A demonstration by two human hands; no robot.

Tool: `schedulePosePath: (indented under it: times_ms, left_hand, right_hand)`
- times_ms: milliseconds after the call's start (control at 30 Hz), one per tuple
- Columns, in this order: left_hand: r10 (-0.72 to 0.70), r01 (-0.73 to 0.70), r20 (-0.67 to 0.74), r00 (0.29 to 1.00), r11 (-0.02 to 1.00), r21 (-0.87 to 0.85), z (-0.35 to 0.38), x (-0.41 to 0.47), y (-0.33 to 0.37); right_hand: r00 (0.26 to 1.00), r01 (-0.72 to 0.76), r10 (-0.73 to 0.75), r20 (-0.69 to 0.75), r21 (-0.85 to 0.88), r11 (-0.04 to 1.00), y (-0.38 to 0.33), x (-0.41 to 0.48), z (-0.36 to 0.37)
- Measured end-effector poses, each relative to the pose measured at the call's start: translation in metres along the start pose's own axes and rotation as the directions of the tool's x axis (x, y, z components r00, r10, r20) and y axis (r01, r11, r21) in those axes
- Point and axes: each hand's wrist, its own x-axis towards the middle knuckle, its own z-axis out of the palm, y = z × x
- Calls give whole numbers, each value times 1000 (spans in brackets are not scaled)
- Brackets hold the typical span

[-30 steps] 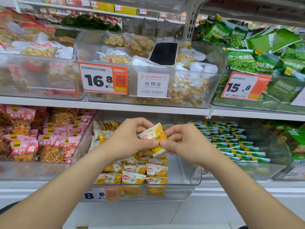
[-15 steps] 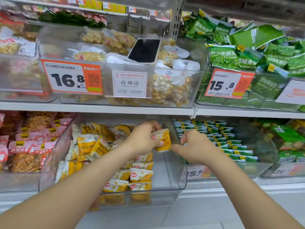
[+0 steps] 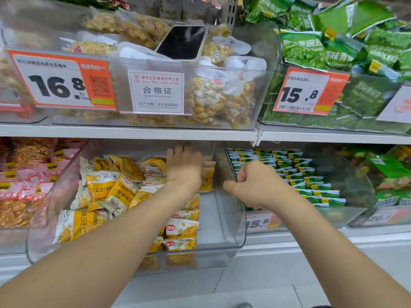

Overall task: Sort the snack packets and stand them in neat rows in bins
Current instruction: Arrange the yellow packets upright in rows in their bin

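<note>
A clear plastic bin (image 3: 222,247) with rounded corners juts from the lower shelf's front edge. Glossy yellow-and-white packets (image 3: 181,228) stand in a row behind its front wall, and more lie heaped along its left side. The right hand (image 3: 255,185) curls its fingers over the bin's right wall. The left hand (image 3: 184,167) reaches to the bin's back; its fingertips are hidden, so I cannot tell its grip. On the bin above lies a flat black phone (image 3: 181,42).

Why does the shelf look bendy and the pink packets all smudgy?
Head view: the wide-angle lens bends the shelf edge toward the corners; the pink packets at the left border are blurred, while the 16.8 price tag reads sharp.
</note>
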Motion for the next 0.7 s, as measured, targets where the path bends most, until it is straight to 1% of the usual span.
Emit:
schedulePosePath:
  times_ms: [67, 133, 200, 300, 367, 433, 500, 533, 633, 700]
  left_hand:
    - [-7, 8, 15, 1000, 999, -35, -8, 0, -5]
    - [-18, 22, 41, 999, 995, -100, -23, -4, -13]
    - [1, 6, 44, 999, 988, -156, -39, -14, -28]
    - [92, -86, 32, 995, 983, -161, -55, -41, -64]
    - [182, -164, 96, 978, 971, -175, -66, -58, -89]
    - [263, -214, 217, 940, 950, -225, -76, -74, -106]
    - [303, -242, 335, 892, 947, -212, -79, -85, -115]
    - [312, -252, 367, 876, 946, -203, -79, -88, -119]
    - [345, -278, 382, 858, 935, -219, -81, -96, -128]
    - [343, -278, 394, 853, 936, -214, -82, -98, -132]
  right_hand:
    - [1000, 5, -6, -26, -23, 1000, 0, -2, 1]
    - [997, 10, -16, -79, -83, 996, -4, -6, -1]
    - [989, 52, -69, -127, -137, 989, -10, -10, -4]
    - [972, 168, -192, -136, -170, 971, -22, -16, -5]
    - [953, 246, -271, -136, -176, 953, -30, -21, -1]
    - [940, 303, -323, -108, -168, 938, -37, -25, 5]
    - [934, 343, -355, -41, -183, 922, -42, -27, 13]
    - [932, 355, -363, -2, -204, 912, -45, -27, 18]
    - [922, 386, -374, 96, -273, 881, -50, -20, 31]
    - [923, 382, -376, 86, -340, 860, -52, -12, 35]
